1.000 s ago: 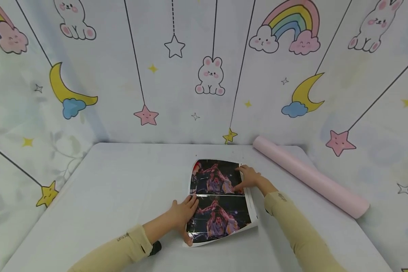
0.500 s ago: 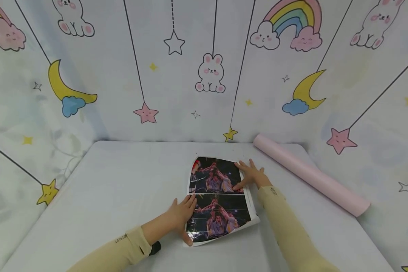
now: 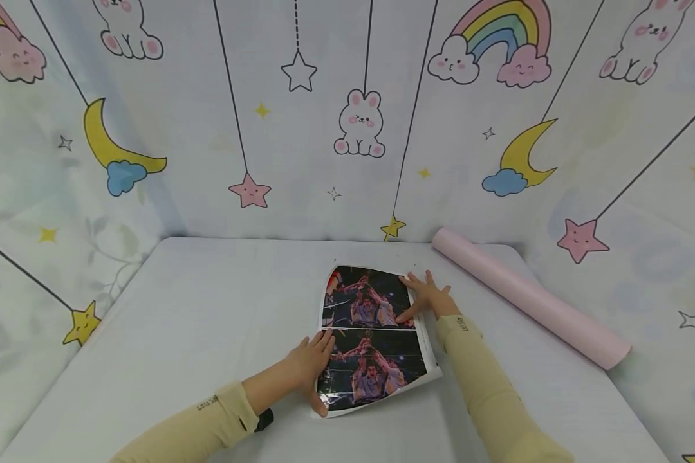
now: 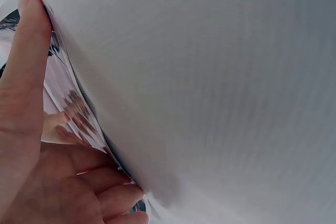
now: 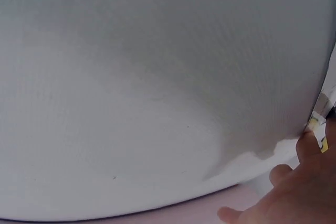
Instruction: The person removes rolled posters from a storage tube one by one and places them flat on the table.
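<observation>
A glossy printed sheet [image 3: 376, 373] with two near-identical dark photos of people, one above the other, lies on the white table. Its lower right corner curls up. My left hand [image 3: 309, 366] rests along the sheet's left edge, thumb near the lower corner and fingers by the line between the photos. In the left wrist view, the thumb and fingertips of the left hand [image 4: 68, 177] reach along that edge. My right hand [image 3: 428, 299] touches the upper right edge with thumb and forefinger, its other fingers spread and raised. Only part of the right hand [image 5: 299, 187] shows in the right wrist view.
A long pale pink roll [image 3: 527, 296] lies slanted along the table's right side. The white table [image 3: 220, 302] meets a cartoon-printed backdrop [image 3: 324, 141] at the back and sides. A small black object [image 3: 264, 420] shows beneath my left wrist.
My right hand has spread its fingers, lifting some off towards the back, and its forearm has shifted slightly left. The left hand and the sheet stay nearly where they were.
</observation>
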The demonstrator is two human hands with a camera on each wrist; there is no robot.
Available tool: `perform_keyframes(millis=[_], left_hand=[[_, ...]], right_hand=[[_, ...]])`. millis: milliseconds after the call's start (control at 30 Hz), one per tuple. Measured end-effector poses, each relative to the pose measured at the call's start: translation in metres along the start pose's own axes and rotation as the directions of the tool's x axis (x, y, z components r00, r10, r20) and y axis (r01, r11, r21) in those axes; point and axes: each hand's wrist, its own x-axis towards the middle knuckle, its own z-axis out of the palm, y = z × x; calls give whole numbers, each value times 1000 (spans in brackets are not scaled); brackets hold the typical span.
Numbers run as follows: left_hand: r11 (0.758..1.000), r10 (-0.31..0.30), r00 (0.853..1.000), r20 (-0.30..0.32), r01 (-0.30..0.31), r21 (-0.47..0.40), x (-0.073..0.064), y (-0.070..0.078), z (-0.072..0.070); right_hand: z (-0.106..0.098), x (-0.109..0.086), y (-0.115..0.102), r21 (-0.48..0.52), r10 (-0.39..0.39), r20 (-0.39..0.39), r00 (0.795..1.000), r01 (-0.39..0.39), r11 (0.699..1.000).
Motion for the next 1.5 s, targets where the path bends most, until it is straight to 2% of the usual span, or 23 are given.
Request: perform_keyframes(millis=[233, 567, 867, 1267, 1400, 1500], left_hand=[[1000, -11, 1000, 23, 11, 4, 1, 1, -1], [1000, -10, 1000, 3, 10, 3, 0, 4, -4], [1000, -15, 1000, 14, 14, 24, 1, 3, -5], [997, -28, 999, 20, 27, 66, 0, 6, -3], [998, -27, 999, 25, 26, 60, 1, 4, -4], [1000, -11, 1000, 16, 11, 20, 3, 2, -3]], right_hand=[[1, -3, -3, -28, 7, 10, 1000, -7, 1000], [-1, -1, -3, 39, -27, 10, 1000, 27, 999], [-2, 0, -7, 93, 3, 44, 999, -7, 996], [0, 2, -8, 72, -15, 36, 999, 12, 997], [-1, 2, -7, 70, -35, 30, 999, 32, 997], [-4, 0, -6, 62, -40, 33, 999, 37, 997]])
